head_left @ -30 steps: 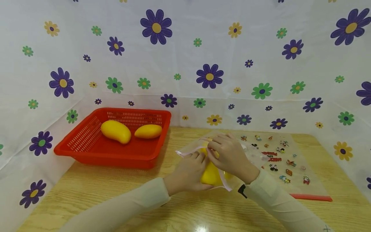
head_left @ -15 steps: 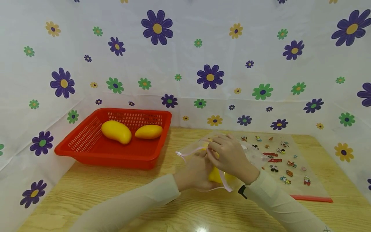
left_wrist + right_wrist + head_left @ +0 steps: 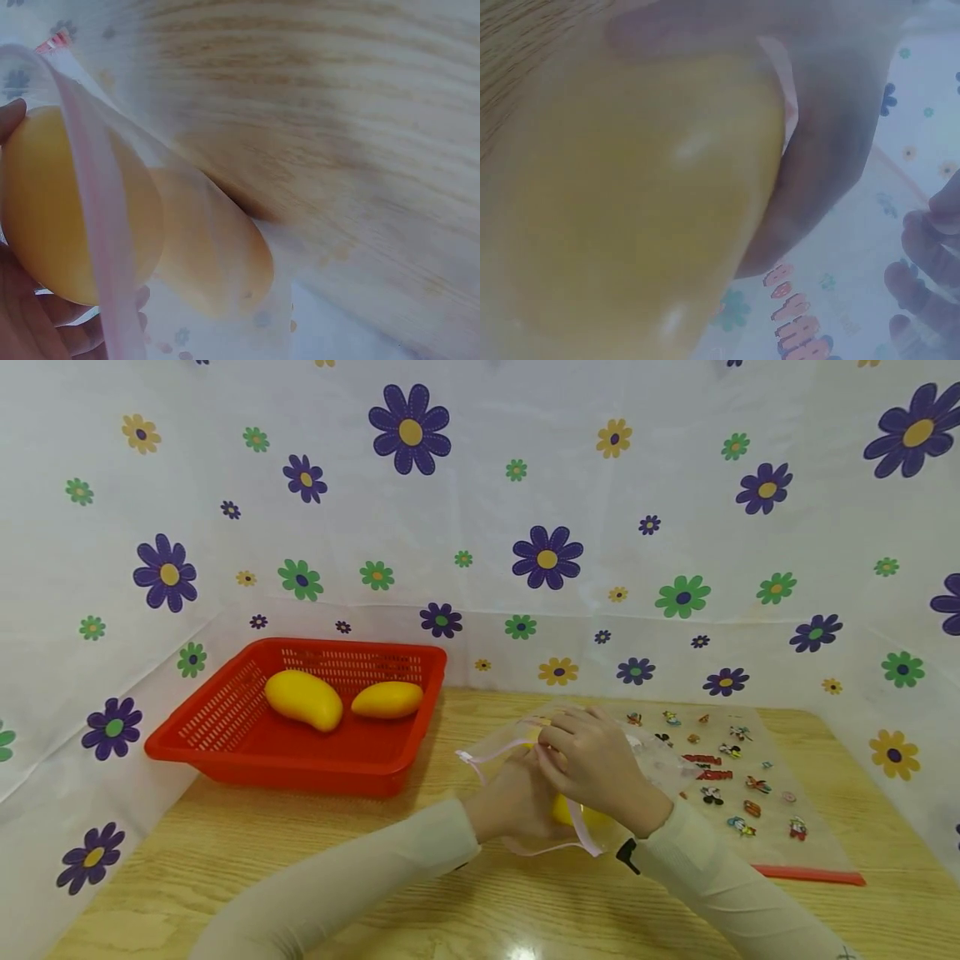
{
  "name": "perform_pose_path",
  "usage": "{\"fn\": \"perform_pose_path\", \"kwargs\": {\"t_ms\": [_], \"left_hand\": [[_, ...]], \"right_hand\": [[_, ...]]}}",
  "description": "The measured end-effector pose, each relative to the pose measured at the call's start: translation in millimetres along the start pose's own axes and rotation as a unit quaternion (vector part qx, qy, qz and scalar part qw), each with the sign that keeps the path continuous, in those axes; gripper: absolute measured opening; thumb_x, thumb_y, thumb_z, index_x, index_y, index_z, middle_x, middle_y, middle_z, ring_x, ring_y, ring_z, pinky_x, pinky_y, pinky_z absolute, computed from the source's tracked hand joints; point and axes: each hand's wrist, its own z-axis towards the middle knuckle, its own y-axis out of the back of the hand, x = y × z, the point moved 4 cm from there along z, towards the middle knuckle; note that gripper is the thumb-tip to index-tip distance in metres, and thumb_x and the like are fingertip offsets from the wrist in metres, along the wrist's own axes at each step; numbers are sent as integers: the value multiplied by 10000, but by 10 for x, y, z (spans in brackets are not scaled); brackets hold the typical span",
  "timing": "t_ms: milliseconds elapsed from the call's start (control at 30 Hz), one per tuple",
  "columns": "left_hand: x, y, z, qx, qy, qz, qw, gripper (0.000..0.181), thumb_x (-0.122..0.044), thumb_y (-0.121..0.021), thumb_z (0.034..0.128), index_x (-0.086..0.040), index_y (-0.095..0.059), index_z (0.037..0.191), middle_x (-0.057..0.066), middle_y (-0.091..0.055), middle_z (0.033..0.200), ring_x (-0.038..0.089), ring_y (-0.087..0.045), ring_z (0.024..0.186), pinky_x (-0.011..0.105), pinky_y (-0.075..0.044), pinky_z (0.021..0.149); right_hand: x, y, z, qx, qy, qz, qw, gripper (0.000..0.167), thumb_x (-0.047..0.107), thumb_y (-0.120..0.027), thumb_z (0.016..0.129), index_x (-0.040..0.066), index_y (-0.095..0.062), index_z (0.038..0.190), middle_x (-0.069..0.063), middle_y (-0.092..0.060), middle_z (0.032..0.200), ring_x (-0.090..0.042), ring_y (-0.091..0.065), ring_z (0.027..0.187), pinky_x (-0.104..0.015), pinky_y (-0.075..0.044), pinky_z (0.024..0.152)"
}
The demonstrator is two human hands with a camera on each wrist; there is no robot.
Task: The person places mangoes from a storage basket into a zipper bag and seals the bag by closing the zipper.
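Since a second ago, the left hand (image 3: 517, 797) has been moved rightward, deeper into the mouth of the pink-edged bag (image 3: 588, 839), and with it has been carried the held mango (image 3: 562, 811), of which only a small yellow part is left showing in the head view; its direction cannot be read there. By the right hand (image 3: 592, 764), kept in nearly the same spot, the bag's rim is pinched between thumb and fingers. In the left wrist view, the held mango is gripped at the left, the thumb laid at its top and the fingers curled beneath; its outline is longer from top to bottom and is crossed by the pink strip. Beyond it, a second mango (image 3: 217, 247) is seen through the film, slanted toward the lower right. In the right wrist view, the held mango is blurred by the film, its long axis apparently tilted from upper right to lower left, its upper right side wrapped by the left hand; its lower end is cut off.
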Motion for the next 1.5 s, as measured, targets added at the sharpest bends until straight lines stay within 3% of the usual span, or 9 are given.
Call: {"fn": "perform_pose_path", "kwargs": {"t_ms": [833,1033,1133,1200,1300,1333,1367,1433,1500], "left_hand": [[-69,-151,202,1828,-100,1301,9745,732,-794,-382,774,-198,-521,1176,-146,-551,1186,68,-450,1128,216,-316,1029],[-5,-122,149,246,-223,516,9981,342,-525,-587,787,-197,-494,776,-123,-394,702,23,-373,703,147,-329,740],[-9,-66,120,-1009,-367,1474,9832,222,-379,-536,824,-204,-443,725,-112,-318,651,15,-273,621,124,-265,647],[-45,-32,101,-1412,-154,3481,9266,203,-250,-412,854,-200,-398,658,-106,-284,604,11,-232,580,121,-242,604],[-207,185,209,-1398,978,6367,7521,253,-195,-279,887,-207,-354,646,-155,-286,596,-28,-244,565,115,-259,593],[-248,268,246,-1128,1571,6546,7308,263,-195,-274,884,-183,-356,634,-153,-279,592,-26,-241,565,122,-261,594],[-294,340,294,-605,2193,7032,6736,267,-165,-265,879,-173,-359,630,-160,-291,592,-42,-261,569,115,-278,599],[-336,491,390,562,3987,6857,6064,266,-107,-269,879,-149,-382,641,-147,-309,603,-60,-271,592,96,-281,620],[-346,557,374,1032,5995,5341,5871,331,-51,-217,893,-118,-435,653,-106,-344,597,-35,-315,592,99,-313,627]], "right_hand": [[8,13,18,-91,-12,52,9999,38,100,-701,720,109,-672,698,-5,-653,680,-178,-588,678,-303,-406,604],[19,12,22,-61,37,-29,10000,47,115,-709,722,98,-674,696,-6,-649,673,-177,-582,661,-306,-414,610],[26,12,23,-78,62,-56,9999,41,107,-713,709,99,-675,696,-8,-651,674,-175,-580,656,-306,-414,608],[28,10,24,-90,69,-66,9999,40,110,-713,708,101,-676,697,-7,-651,674,-174,-581,654,-302,-411,604],[32,10,28,-106,73,-80,9999,41,113,-710,711,104,-674,693,-5,-651,671,-172,-577,649,-299,-406,601],[33,9,29,-104,74,-82,9999,45,120,-708,716,106,-673,692,-2,-650,669,-171,-574,647,-298,-404,600],[35,8,30,-102,74,-86,9999,49,123,-706,720,107,-672,690,1,-650,667,-171,-572,645,-296,-402,598],[37,9,33,-101,82,-86,9999,54,124,-704,725,108,-669,686,4,-649,664,-170,-568,641,-296,-402,595],[39,11,35,-109,86,-78,9999,53,120,-702,722,106,-668,685,1,-649,665,-170,-569,642,-295,-401,594]]}}
